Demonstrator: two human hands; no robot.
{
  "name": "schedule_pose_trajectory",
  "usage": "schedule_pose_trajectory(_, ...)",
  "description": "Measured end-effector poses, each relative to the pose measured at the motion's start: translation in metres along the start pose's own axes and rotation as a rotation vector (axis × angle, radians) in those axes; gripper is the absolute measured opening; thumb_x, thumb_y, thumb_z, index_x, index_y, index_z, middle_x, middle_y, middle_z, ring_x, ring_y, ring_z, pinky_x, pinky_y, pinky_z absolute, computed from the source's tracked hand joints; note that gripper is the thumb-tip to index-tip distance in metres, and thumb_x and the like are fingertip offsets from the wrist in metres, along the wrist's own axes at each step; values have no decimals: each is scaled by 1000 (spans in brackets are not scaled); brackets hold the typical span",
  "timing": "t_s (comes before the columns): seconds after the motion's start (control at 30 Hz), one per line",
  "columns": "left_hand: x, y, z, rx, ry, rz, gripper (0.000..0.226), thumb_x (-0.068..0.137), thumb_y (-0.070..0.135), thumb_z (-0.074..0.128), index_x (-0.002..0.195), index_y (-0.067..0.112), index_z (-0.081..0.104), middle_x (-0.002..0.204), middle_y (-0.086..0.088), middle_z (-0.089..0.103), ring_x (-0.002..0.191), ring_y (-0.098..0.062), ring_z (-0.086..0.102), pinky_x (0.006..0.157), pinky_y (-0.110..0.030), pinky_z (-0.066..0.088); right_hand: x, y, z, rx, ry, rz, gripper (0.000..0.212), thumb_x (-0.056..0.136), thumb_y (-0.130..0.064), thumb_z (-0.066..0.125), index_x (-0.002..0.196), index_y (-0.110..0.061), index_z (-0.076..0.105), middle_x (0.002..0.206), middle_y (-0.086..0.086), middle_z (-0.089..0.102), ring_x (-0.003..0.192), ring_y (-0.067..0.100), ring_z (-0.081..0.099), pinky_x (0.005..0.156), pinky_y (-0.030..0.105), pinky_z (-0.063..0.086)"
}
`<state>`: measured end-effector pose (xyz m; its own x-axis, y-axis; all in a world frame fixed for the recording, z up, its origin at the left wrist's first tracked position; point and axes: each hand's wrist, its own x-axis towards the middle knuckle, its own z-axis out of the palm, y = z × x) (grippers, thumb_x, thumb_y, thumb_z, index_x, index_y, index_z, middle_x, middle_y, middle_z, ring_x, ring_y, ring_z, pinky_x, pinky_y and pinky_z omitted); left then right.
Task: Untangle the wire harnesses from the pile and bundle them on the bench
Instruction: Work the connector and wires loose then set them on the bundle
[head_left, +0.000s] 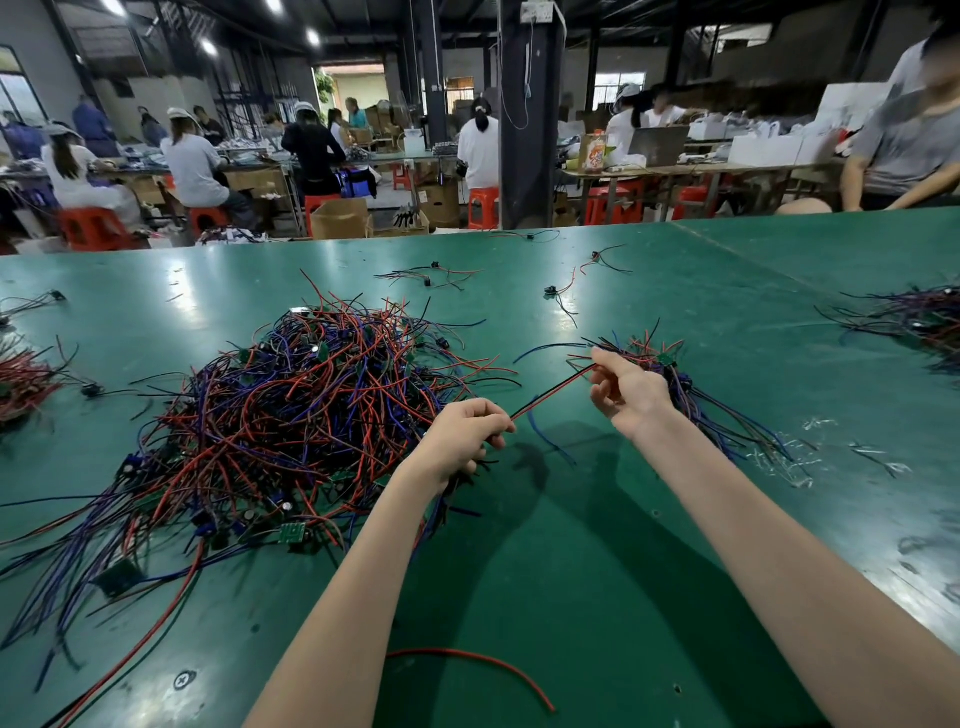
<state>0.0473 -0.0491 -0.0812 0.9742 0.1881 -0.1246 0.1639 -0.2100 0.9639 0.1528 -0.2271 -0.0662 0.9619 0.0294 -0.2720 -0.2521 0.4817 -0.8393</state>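
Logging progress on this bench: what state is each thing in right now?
pile: tangled, heaped on the bench
red-black wire: stretched between both hands
left hand: grips that wire
right hand: pinches that wire
bundle: gathered, lying behind right hand
loose red wire: lying apart, untouched

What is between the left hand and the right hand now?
In the head view, a red and black wire pair stretches from the left hand to the right hand, above the green bench.

The green desk bears a tangled pile of red, blue and black wires toward its left edge, a loose red wire by its near edge.
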Motion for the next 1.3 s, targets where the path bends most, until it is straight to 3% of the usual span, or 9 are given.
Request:
schedule_pose_trajectory(0.17, -2, 1, -1, 8, -39, 7, 18, 89, 14, 57, 73, 16, 65, 57, 4, 54, 34, -4, 29, 35, -12, 20, 1, -1, -1, 61, 0, 67, 23, 81, -5, 70, 64, -5, 54, 37, 0, 52, 31, 4, 45, 33, 13, 38)
schedule_pose_trajectory(0.3, -6, 4, -1, -1, -90, 11, 20, 88, 11, 57, 71, 17, 65, 55, 6, 53, 35, -4, 26, 35, -13, 19, 5, 5, -2, -405, 52, -364, 29, 77, -15, 77, 61, -10, 53, 50, 2, 54, 35, 7, 49, 46, 22, 46)
schedule_pose_trajectory(0.4, -8, 6, -2, -6, -100, 23, 20, 88, 11, 58, 71, 17, 65, 53, 7, 54, 36, -5, 27, 35, -14, 19, 4, 10, -6, -751, 66, -702, 33, 78, -22, 77, 61, -9, 52, 53, 2, 52, 39, 8, 51, 51, 17, 43)
schedule_pose_trajectory(0.57, -9, 7, 0, 3, -92, 31, 20, 87, 10, 58, 70, 17, 65, 53, 6, 53, 35, -5, 26, 36, -14, 17, 2, 15, -11, -1019, 29, -1150, 30, 77, -10, 76, 62, -3, 52, 62, 6, 50, 59, 23, 42, 60, 35, 37)
schedule_pose_trajectory(0.77, -9, 7, -1, 7, -58, 38, 21, 86, 9, 58, 69, 16, 66, 51, 7, 53, 35, -4, 27, 37, -13, 17, 1, 18, -13, -1263, -29, -1519, 24, 74, -2, 76, 65, 1, 54, 66, 13, 51, 61, 29, 51, 52, 34, 43)
schedule_pose_trajectory(0.87, -9, 7, -3, 9, -59, 50, 21, 86, 9, 58, 68, 16, 66, 50, 7, 53, 35, -5, 27, 37, -13, 18, 2, 18, -12, -1168, 21, -1360, 28, 77, -7, 76, 61, 0, 54, 62, 13, 53, 57, 27, 47, 55, 33, 40)
schedule_pose_trajectory(0.97, -9, 6, -4, -2, -59, 50, 21, 86, 8, 57, 69, 15, 66, 51, 6, 52, 34, -4, 27, 37, -12, 18, 5, 9, -10, -886, 86, -870, 33, 80, -18, 74, 57, -4, 55, 58, 10, 58, 50, 21, 47, 56, 29, 40)
schedule_pose_trajectory(1.1, -11, 7, -2, 15, -82, 54, 20, 86, 10, 60, 69, 16, 67, 50, 8, 52, 34, -4, 27, 36, -13, 19, 5, 3, -6, -331, 18, -296, 30, 80, -7, 72, 58, -8, 52, 45, 3, 53, 33, 5, 44, 33, 16, 31)
schedule_pose_trajectory(1.3, -16, 11, -1, 13, -166, 43, 22, 88, 8, 59, 68, 16, 66, 52, 6, 49, 38, -6, 24, 36, -15, 16, 2, -3, -3, -23, 3, 62, 22, 81, 3, 64, 65, -5, 51, 36, 2, 48, 27, 2, 39, 28, 12, 23)
